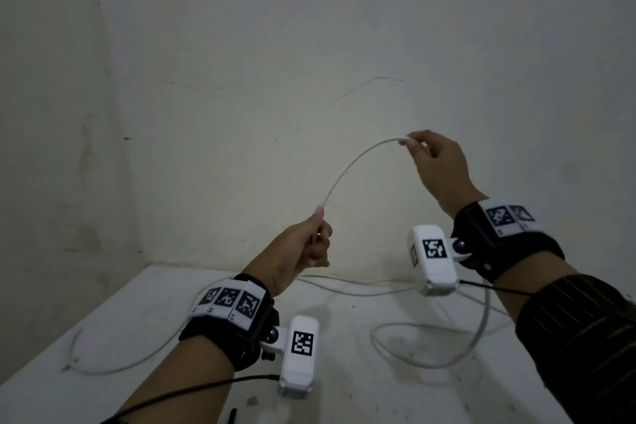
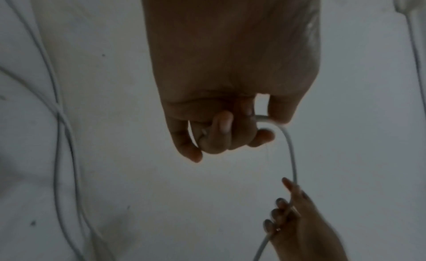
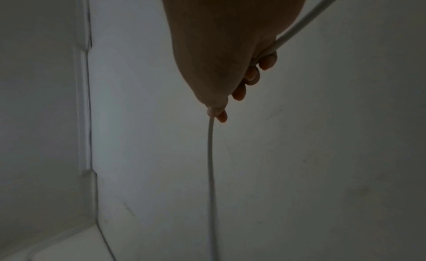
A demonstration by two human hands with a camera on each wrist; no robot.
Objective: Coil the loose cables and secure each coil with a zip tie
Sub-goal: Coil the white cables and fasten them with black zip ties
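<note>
A thin white cable [image 1: 354, 162] arcs in the air between my two raised hands, in front of the wall. My left hand [image 1: 315, 241] pinches its lower part between thumb and curled fingers; the left wrist view shows the cable [image 2: 291, 150] bending out of that grip. My right hand [image 1: 425, 151] is higher and to the right, pinching the cable's upper part at the fingertips. In the right wrist view the cable [image 3: 211, 173] hangs from the fingertips [image 3: 221, 115] and also runs back past the palm. I see no zip tie.
More white cable lies loose on the white table [image 1: 137, 303]: one loop [image 1: 103, 368] at the left, another loop [image 1: 430, 365] under my right forearm, strands along the back edge. A small dark object [image 1: 232, 416] sits at the near edge. Walls close the back and left.
</note>
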